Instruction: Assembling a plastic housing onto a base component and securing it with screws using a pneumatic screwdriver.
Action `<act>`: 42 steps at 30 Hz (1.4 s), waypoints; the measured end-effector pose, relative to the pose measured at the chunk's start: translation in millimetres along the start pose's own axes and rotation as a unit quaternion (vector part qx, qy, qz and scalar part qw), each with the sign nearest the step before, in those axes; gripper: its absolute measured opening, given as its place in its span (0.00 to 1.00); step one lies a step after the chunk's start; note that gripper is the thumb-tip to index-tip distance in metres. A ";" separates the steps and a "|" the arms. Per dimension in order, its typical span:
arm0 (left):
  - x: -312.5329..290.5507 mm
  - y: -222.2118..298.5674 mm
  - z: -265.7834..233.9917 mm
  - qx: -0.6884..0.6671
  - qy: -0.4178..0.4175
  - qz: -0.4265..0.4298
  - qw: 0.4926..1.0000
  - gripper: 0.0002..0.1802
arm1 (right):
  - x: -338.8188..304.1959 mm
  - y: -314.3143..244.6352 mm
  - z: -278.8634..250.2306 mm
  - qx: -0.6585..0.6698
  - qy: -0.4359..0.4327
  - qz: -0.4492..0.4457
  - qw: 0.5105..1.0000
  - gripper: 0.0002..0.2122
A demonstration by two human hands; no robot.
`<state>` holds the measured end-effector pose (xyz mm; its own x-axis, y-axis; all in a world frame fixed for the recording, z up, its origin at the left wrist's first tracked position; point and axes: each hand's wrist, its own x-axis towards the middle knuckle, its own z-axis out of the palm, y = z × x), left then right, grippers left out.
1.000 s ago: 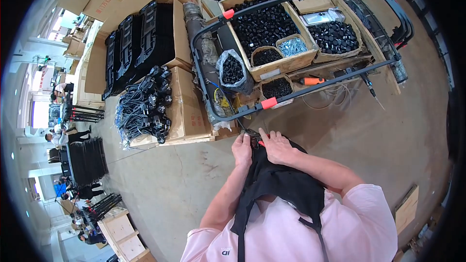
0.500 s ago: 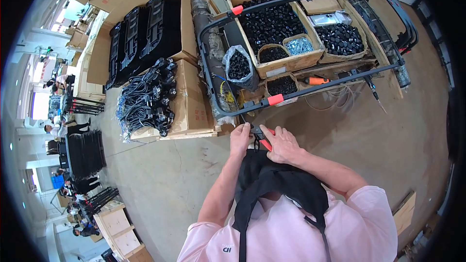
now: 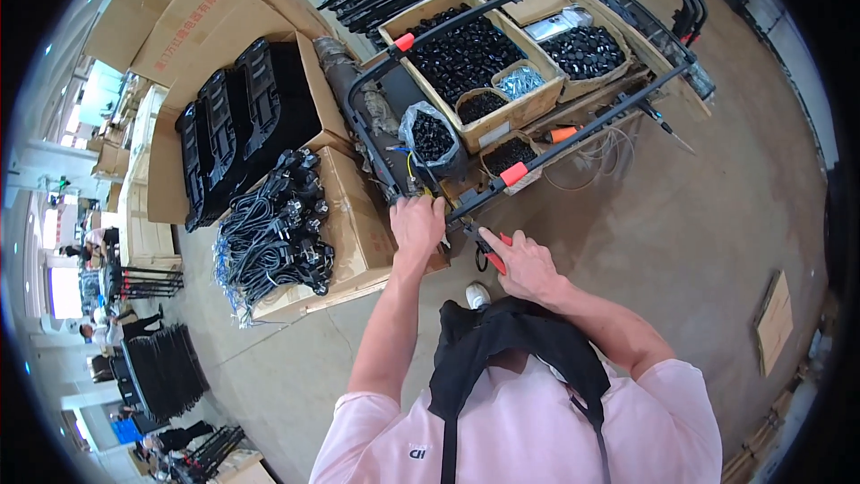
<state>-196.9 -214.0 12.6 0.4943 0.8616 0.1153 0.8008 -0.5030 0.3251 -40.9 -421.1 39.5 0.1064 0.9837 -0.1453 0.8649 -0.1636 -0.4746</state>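
Observation:
A black tubular frame with red clips lies across the workbench, its near-left corner toward me. My left hand is closed over that corner, and the fingers hide the tube there. Yellow and blue wires stick up just beyond those fingers. My right hand grips a pair of red-handled pliers. Their dark jaws point at the frame's near bar beside my left hand. Whether the jaws touch anything, I cannot tell.
Behind the frame stands a wooden box of black caps and silver screws. A plastic bag of small black parts sits left of it. Bundled plug cables lie on a carton at left. An orange-handled tool rests near the front bar.
My left hand has left the pliers' tip and moved left and down onto the frame's corner. The pliers stay in my right hand, slightly lower and farther right. The whole view has turned.

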 end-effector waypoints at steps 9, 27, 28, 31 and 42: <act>29.4 -15.4 31.7 -0.069 -0.135 0.109 0.982 0.23 | 7.6 -44.2 28.5 -0.031 0.065 0.094 0.993 0.41; 29.7 -11.4 35.7 -0.047 -0.130 0.071 0.988 0.21 | 14.4 -54.5 47.5 -0.083 0.098 0.134 0.983 0.32; 29.0 -11.0 36.2 -0.043 -0.133 0.063 0.988 0.21 | 15.0 -58.2 49.0 -0.083 0.101 0.144 0.981 0.32; 31.4 -10.0 38.4 -0.039 -0.149 0.064 0.986 0.21 | 18.3 -68.7 54.0 -0.113 0.120 0.158 0.973 0.32; 29.6 -9.6 45.4 -0.007 -0.129 0.057 0.990 0.22 | 15.8 -71.7 88.0 -0.125 0.145 0.166 0.967 0.31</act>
<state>-174.6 -186.7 -29.7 0.6522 0.7524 -0.0919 0.7316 -0.5931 0.3363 -144.5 -400.5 -5.1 0.5004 0.8657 0.0125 0.8471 -0.4865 -0.2140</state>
